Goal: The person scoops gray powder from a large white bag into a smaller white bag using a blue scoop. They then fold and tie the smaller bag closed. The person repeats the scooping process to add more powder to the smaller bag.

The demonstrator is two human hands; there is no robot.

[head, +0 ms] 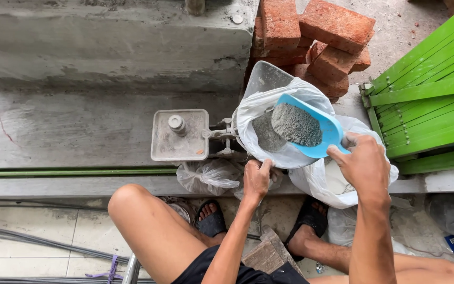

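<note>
My right hand (364,160) grips the handle of a light blue scoop (326,138) heaped with grey powder (296,124). The scoop hangs tilted over the mouth of a white plastic bag (285,155) that holds some of the same grey powder. My left hand (257,178) pinches the near edge of that bag and keeps it open. The bag sits on the right pan of a small balance scale; the left pan (163,146) carries a round metal weight (176,123).
A stack of red bricks (316,37) stands behind the scale beside a concrete ledge (106,52). Green slatted panels (432,94) lie at the right. More plastic bags (208,176) rest near my knees, and metal rods (38,242) lie on the tiled floor at the left.
</note>
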